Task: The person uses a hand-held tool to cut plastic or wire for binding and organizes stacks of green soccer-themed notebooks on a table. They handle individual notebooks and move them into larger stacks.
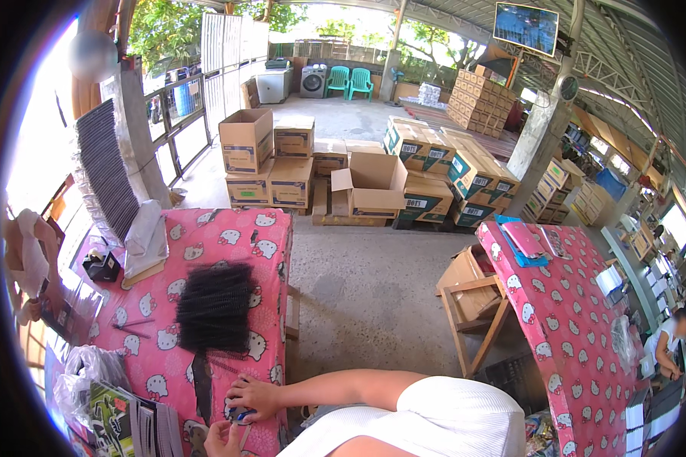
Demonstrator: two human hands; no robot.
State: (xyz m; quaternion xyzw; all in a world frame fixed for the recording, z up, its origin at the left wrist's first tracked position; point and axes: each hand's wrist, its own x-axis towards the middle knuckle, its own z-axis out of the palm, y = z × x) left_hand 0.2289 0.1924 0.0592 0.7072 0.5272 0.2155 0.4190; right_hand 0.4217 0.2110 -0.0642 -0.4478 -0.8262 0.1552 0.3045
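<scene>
At the near edge of a pink-covered table point(154, 301), my right hand point(254, 397) is curled over a small blue-and-dark object point(245, 416) whose kind I cannot make out. Just below it, my left hand point(222, 439) comes up from the lower edge, fingers bent together close to the same object. Anything within those fingers is hidden. Beyond my hands lies a thick bundle of black binding coils point(216, 308). A dark flat strip point(200, 387) lies beside my right hand.
Stacked printed booklets point(129, 419) and a clear plastic bag point(91, 377) sit left of my hands. A black tape dispenser point(100, 266) stands farther back. Cardboard boxes point(373, 186) are stacked across the floor. Another pink-covered table point(560, 305) stands right. Other people are at both sides.
</scene>
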